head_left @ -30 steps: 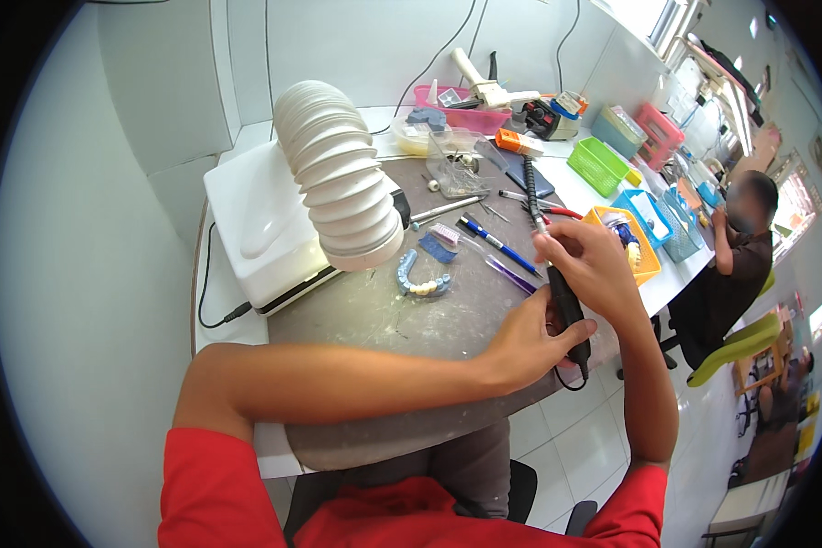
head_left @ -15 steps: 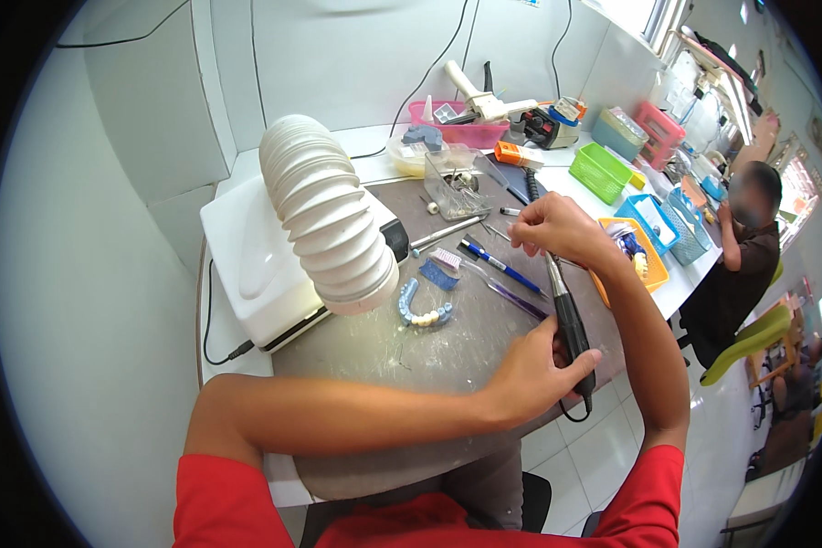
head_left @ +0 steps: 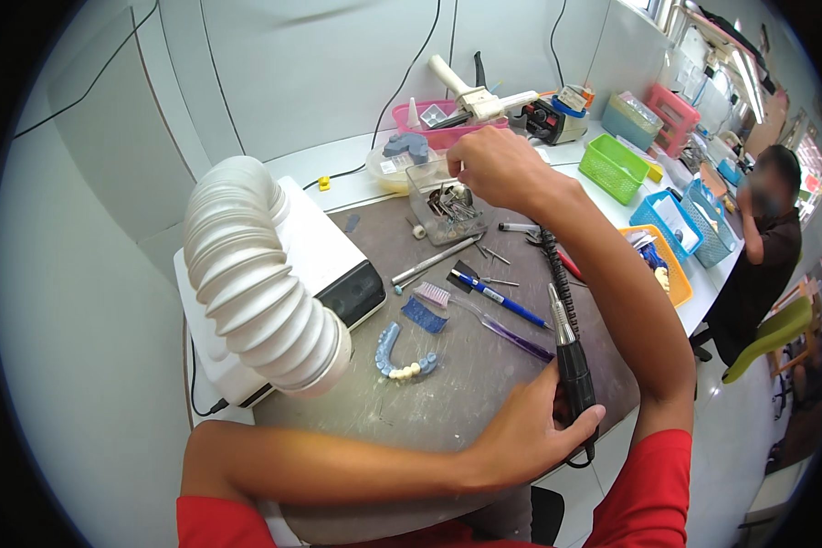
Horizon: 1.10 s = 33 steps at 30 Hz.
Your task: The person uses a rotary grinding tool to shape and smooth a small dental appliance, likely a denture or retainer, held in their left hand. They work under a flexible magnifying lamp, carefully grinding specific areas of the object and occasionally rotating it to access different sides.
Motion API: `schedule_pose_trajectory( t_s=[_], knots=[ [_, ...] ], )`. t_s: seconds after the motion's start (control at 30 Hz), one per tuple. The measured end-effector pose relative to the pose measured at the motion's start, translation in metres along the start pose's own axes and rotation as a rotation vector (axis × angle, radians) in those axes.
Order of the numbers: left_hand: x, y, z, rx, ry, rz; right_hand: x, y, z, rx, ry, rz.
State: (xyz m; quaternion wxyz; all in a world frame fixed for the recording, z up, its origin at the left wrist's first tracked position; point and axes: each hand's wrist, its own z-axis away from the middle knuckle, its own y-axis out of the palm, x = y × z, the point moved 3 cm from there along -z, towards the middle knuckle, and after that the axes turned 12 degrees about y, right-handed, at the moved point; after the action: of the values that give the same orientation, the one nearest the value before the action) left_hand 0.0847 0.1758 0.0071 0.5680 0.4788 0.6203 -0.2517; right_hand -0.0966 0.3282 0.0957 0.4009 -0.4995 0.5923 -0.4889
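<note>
My left hand [head_left: 532,425] is wrapped round a black handpiece [head_left: 574,384] with a silver nose, at the table's right front edge. Its nose points away from me, and a coiled cord lies beyond it. Above a clear plastic box [head_left: 440,215] of small metal bits hangs my right hand [head_left: 498,169], fingers curled in a pinch; whatever they may hold is hidden. On the brown mat [head_left: 338,429] lies a blue dental arch model [head_left: 395,358] with several cream teeth. Beside it are a purple toothbrush [head_left: 498,329], a blue abrasive piece [head_left: 424,316] and a blue pen [head_left: 507,301].
A white ribbed suction hose [head_left: 256,283] arches over a white unit [head_left: 292,228] at left. Behind stand a pink tray [head_left: 447,137] and a black control box [head_left: 553,121]. Green [head_left: 612,169], blue [head_left: 667,224] and orange [head_left: 678,283] baskets line the right. Another person [head_left: 763,219] sits farther right.
My right hand has moved up and left, from near the handpiece's nose to above the clear box. The left hand keeps hold of the handpiece. The whole view has shifted slightly.
</note>
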Motion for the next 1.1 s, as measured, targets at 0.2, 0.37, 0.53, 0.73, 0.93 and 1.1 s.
schedule_pose_trajectory(
  t_s=[0.2,0.37,0.53,0.73,0.93,1.1],
  knots=[
    [-0.004,-0.004,0.001,0.098,-0.134,-0.042,0.001,0.035,-0.021,-0.081,-0.171,0.082],
    [-0.003,-0.003,0.002,0.12,-0.15,-0.056,0.003,0.044,-0.02,-0.143,-0.233,0.185],
    [-0.003,-0.004,0.004,0.045,-0.101,-0.017,-0.001,0.011,0.003,-0.354,-0.151,-0.055],
    [0.011,-0.001,0.002,-0.062,0.161,-0.066,-0.046,-0.011,0.04,-0.195,0.162,-0.626],
    [0.006,-0.003,-0.001,0.027,-0.066,0.016,-0.061,0.002,0.081,0.004,0.205,-1.165],
    [0.002,-0.005,0.0,0.032,-0.042,-0.005,-0.055,0.007,0.098,0.048,0.262,-1.098]
  ],
)
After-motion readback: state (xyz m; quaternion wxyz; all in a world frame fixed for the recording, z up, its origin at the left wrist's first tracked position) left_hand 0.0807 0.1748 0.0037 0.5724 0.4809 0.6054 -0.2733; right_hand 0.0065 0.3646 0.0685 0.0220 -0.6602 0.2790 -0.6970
